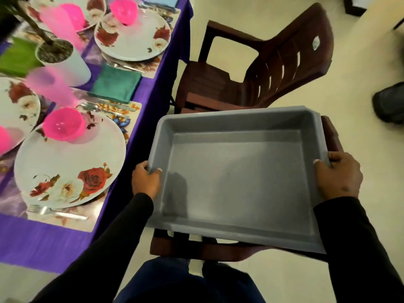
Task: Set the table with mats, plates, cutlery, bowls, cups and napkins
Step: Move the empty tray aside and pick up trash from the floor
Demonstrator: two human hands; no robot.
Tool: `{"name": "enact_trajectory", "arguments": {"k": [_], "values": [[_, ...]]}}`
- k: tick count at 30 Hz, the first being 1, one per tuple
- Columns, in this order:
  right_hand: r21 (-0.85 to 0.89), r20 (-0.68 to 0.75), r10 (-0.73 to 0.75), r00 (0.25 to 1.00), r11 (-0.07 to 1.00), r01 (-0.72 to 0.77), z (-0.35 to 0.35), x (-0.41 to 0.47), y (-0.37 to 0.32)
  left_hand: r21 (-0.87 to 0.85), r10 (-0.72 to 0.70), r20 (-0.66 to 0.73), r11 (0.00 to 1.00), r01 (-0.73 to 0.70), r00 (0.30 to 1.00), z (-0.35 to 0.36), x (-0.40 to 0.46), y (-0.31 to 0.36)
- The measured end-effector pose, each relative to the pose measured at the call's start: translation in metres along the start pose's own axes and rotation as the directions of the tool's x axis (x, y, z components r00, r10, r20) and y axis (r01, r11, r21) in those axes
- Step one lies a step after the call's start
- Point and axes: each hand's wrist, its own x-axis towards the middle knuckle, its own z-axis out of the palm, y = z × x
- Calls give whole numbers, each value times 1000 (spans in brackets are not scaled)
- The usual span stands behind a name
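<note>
A table [32, 243] draped in purple cloth runs along the left, laid with place settings, while a person in black sleeves holds a grey plastic tub [240, 178] over the seat of a dark brown chair [196, 248] just beside it. The left hand [146, 182] grips the tub's left rim, thumb hooked inside; the right hand [337, 174] grips the right rim the same way. The tub holds nothing.

A second brown plastic chair [273, 62] stands beyond the tub, a small pale sticker [316, 43] on its backrest too blurred to read.

On the table, the nearest white rose-printed plate [70, 167] sits on a floral mat [122, 215], carrying a pink bowl [63, 124] at its far edge. A fork [56, 212] lies just in front of the plate and a spoon [89, 106] beyond it. A teal napkin [115, 84] lies between this setting and the next plate [133, 38], which also bears a pink bowl [124, 9]. A translucent pink cup [50, 84] stands near a white plant pot [63, 62]. A green napkin [17, 56] lies at the left edge.
</note>
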Motion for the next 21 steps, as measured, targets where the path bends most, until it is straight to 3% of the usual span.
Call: {"name": "enact_trajectory", "arguments": {"k": [9,21], "values": [[140,51,-101,994,986,93,-31,13,-28,-68,108,-153,991,-119,982,-48,-46,35],[240,163,-350,923,921,307,-11,3,-76,-198,44,-424,970,-140,905,-115,-130,19]]}}
